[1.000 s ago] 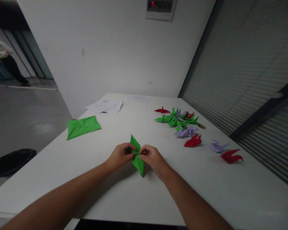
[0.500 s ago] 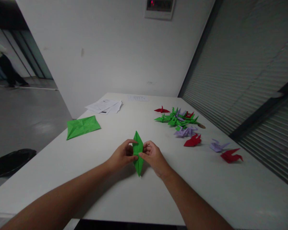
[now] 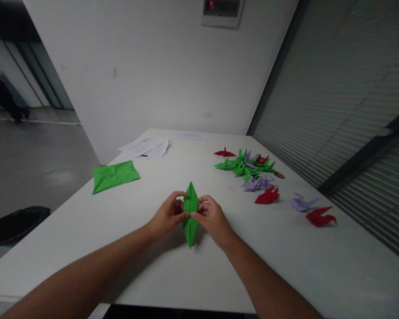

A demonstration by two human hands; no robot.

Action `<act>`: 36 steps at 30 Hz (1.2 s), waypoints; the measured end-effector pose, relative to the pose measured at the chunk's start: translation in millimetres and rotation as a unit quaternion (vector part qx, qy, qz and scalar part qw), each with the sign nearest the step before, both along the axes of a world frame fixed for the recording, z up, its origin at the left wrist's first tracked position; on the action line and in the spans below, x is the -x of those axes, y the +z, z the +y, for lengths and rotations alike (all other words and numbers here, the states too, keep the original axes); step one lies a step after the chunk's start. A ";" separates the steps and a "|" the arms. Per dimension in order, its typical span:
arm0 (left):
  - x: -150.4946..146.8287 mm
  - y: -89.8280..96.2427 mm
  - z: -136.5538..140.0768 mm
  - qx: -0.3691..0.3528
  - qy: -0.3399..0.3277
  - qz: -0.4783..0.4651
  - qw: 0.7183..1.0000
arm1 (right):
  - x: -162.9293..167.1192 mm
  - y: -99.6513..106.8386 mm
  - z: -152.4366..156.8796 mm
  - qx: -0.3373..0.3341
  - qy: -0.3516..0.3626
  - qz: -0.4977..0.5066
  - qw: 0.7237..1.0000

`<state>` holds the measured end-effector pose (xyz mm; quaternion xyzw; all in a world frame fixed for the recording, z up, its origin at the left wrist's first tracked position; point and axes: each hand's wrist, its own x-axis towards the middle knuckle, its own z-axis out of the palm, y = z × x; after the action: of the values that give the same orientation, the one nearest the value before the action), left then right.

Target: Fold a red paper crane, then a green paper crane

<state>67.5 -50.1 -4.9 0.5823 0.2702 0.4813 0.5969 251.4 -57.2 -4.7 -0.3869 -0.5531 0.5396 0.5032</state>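
A piece of green origami paper [image 3: 190, 203], folded into a long diamond with pointed ends, is held above the near middle of the table. My left hand [image 3: 170, 212] pinches its left edge, thumb near the middle and forefinger on the upper half. My right hand [image 3: 213, 217] grips the right edge, with its thumb close to the left thumb at the diamond's waist. A line runs down the paper's middle. The fingers behind the paper are partly hidden.
A creased green sheet [image 3: 115, 176] lies at the table's left edge. Paper cranes in green, red and lilac [image 3: 248, 165] are heaped at the back right; a red crane [image 3: 321, 216] sits nearer. Printed papers [image 3: 145, 147] lie at the back left. A black bin [image 3: 17, 226] stands on the floor.
The lower point of the green paper has swung slightly left and down, so the diamond stands straighter. Both hands keep their hold. A person in the far left background has shifted left.
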 end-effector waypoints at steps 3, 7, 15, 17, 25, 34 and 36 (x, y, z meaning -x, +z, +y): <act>0.6 0.1 0.7 -0.033 0.017 0.016 0.999 | 1.1 -0.7 0.0 -0.030 -0.013 -0.022 0.999; 0.6 0.2 1.1 -0.051 0.064 0.062 0.995 | 1.8 -1.8 -2.3 -0.078 -0.030 -0.042 0.996; 2.7 -4.0 1.9 -0.037 0.115 0.099 0.988 | -0.8 -1.2 -5.0 -0.172 -0.078 -0.132 0.973; 3.4 -3.7 2.1 -0.064 0.129 0.131 0.981 | -1.7 -1.9 -4.6 -0.180 -0.082 -0.150 0.969; 3.4 7.4 -4.4 -0.212 0.183 0.239 0.930 | -4.3 3.1 -6.2 -0.284 -0.100 -0.199 0.933; 1.9 11.2 -8.7 -0.306 0.208 0.287 0.884 | -1.8 5.7 -7.0 -0.347 -0.137 -0.263 0.890; 1.6 11.6 -9.0 -0.317 0.226 0.293 0.873 | -1.5 5.7 -7.9 -0.351 -0.143 -0.272 0.885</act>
<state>65.9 -59.0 6.7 0.7774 0.3905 0.4701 0.1486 252.8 -65.1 1.0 -0.3916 -0.7599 0.1058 0.5080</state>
